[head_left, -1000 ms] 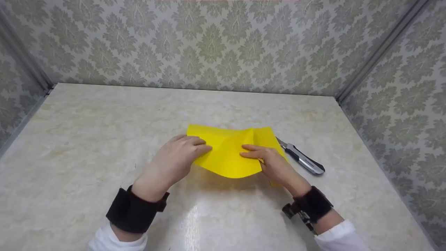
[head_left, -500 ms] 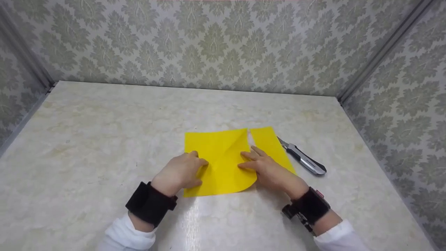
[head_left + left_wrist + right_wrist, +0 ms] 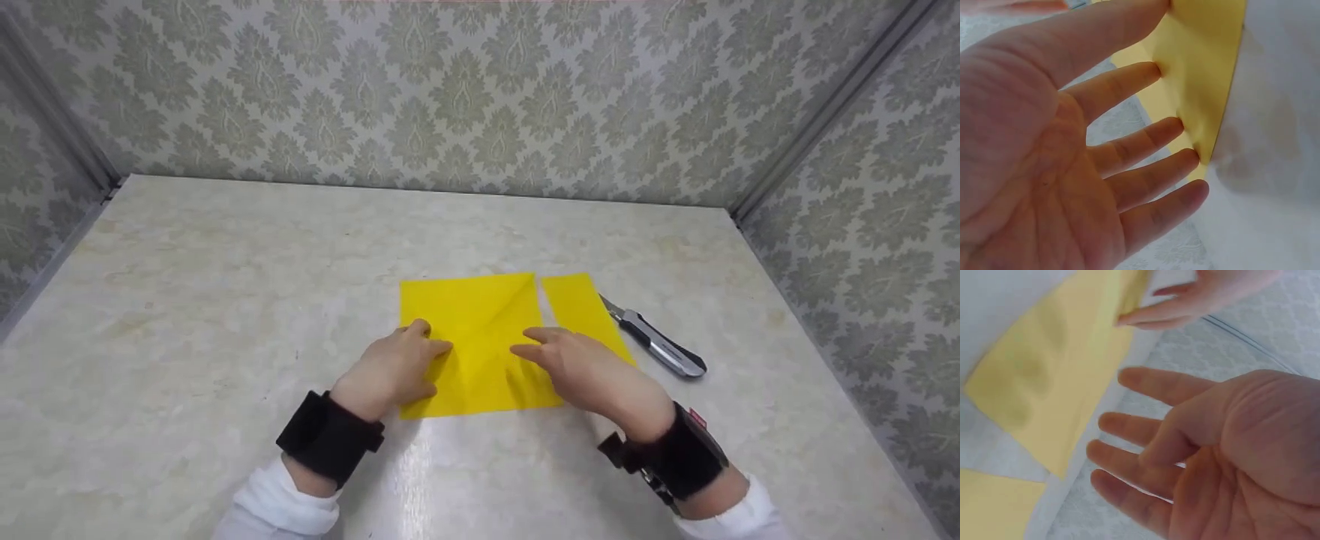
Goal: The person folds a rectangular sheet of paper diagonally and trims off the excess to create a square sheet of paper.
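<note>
A roughly square yellow sheet of paper (image 3: 480, 315), with a slanting crease toward its far right corner, lies on the table. My left hand (image 3: 390, 369) rests on its left edge with fingers spread; in the left wrist view the extended fingertips (image 3: 1154, 68) press on the paper (image 3: 1207, 50). Over the sheet's right side hovers my right hand (image 3: 596, 371), its fingers stretched out and apart from the paper (image 3: 1067, 354) in the right wrist view. A narrower yellow strip (image 3: 581, 304) lies just right of the sheet, partly covered by the right hand.
A utility knife (image 3: 664, 346) with its blade out lies right of the strip, its tip close to the strip's edge. Patterned panels (image 3: 465, 97) border the pale marbled table (image 3: 247, 262) at the back and sides.
The big sheet, raised and bent a second ago, has come down flat, apart from the strip. My left hand moved nearer me along its edge; the right hand has lifted off it.
</note>
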Demonstrator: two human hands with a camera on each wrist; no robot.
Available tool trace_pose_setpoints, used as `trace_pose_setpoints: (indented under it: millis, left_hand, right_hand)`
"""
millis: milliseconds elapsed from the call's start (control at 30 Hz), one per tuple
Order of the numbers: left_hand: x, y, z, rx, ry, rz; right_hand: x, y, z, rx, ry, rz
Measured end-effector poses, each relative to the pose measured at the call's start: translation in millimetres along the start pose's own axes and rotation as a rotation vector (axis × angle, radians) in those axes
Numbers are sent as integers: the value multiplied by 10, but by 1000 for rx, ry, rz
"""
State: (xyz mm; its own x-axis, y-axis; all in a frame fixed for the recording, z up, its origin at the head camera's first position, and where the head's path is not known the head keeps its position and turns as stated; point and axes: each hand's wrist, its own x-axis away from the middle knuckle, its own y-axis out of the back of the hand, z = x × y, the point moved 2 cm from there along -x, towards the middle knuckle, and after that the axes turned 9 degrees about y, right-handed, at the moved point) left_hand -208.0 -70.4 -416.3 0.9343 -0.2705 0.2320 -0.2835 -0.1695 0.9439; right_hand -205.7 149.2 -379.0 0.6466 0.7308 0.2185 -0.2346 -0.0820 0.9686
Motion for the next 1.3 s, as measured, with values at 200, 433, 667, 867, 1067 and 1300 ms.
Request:
trace_pose_setpoints:
  millis: [200,433,667,867,1067,1300]
  left_hand:
    - [-15,-8,46,35,-6,18]
    - [-47,-11,91,102,6,8]
    - [-55,-7,95,110,6,-11]
    - [-43,10,116,124,-8,5]
    - [-15,22,147,163,17,68]
    - [15,53,199,164,41,146]
  right_hand:
    - [-161,-118,104,-42,131,-54]
    - [-399,-366,177,-30,183,-35]
    - [-503,-400,66,-24,109,-42]
    - [-581,-433,-137,35,-55,-28]
    - [-624,-405,-389,-22,-231,3]
    - [-641,-379,-592,-79,-323,-2]
